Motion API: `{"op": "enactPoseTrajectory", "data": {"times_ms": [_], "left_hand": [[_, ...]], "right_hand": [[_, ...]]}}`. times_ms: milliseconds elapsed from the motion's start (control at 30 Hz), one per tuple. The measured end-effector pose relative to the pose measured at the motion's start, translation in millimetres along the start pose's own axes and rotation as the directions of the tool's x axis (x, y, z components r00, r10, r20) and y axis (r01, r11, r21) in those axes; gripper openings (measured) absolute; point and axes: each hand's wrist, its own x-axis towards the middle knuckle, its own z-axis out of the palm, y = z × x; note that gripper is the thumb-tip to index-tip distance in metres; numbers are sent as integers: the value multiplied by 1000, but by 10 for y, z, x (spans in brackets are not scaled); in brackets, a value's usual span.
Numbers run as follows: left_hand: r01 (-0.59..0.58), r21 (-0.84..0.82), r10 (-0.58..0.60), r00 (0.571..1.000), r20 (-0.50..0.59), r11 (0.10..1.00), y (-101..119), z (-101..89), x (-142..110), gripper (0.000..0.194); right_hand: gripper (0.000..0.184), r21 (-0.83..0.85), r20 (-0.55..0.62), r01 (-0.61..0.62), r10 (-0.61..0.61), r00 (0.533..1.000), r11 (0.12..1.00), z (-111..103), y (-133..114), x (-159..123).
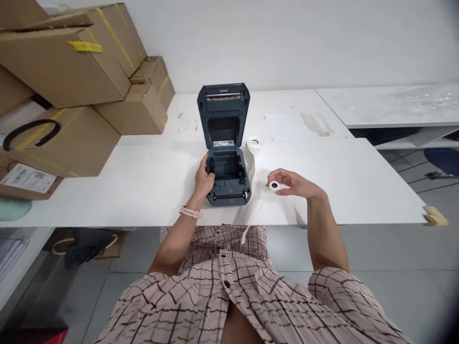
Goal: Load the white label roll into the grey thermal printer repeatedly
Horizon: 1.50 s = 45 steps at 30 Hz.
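A dark grey label printer (229,182) stands on the white table with its lid (224,117) raised, so its inner bay and front roller show. My left hand (204,180) grips the printer's left side, thumb over the rim and fingers mostly hidden behind the wall. Right of the printer, my right hand (292,183) holds a small white roll (273,185) with a dark centre between thumb and fingers. Another white roll (253,143) sits behind the printer's right side, and a white paper strip (250,165) runs along that side.
Cardboard boxes (96,62) are stacked on the left, one bearing a black curved strap (32,129). A sheet of paper (278,127) lies at the back. The table's (358,191) front edge runs close to my body. A narrow white strip (245,235) hangs below it.
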Motion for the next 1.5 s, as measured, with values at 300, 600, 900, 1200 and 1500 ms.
{"op": "enactPoseTrajectory", "data": {"times_ms": [300, 600, 900, 1200, 1500], "left_hand": [[-3, -24, 3, 1000, -14, 1000, 49, 6, -2, 87], [-31, -68, 32, 999, 18, 997, 5, -16, -12, 88], [-26, -58, 27, 999, 19, 998, -101, -6, -4, 92], [34, -117, -24, 996, 86, 993, -144, -46, 73, 95], [43, -226, 5, 978, 209, 973, -138, -92, 8, 92]], "right_hand": [[54, 192, -39, 16, -9, 999, 981, -78, 504, 333], [92, 232, -383, 82, 14, 924, 969, -462, 666, 917], [77, 237, -400, 78, 24, 916, 968, -297, 397, 1580], [72, -397, 201, 222, -152, 968, 891, 153, -975, 1269], [60, -882, 205, 139, 102, 973, 450, 660, -1033, 1750]]}}
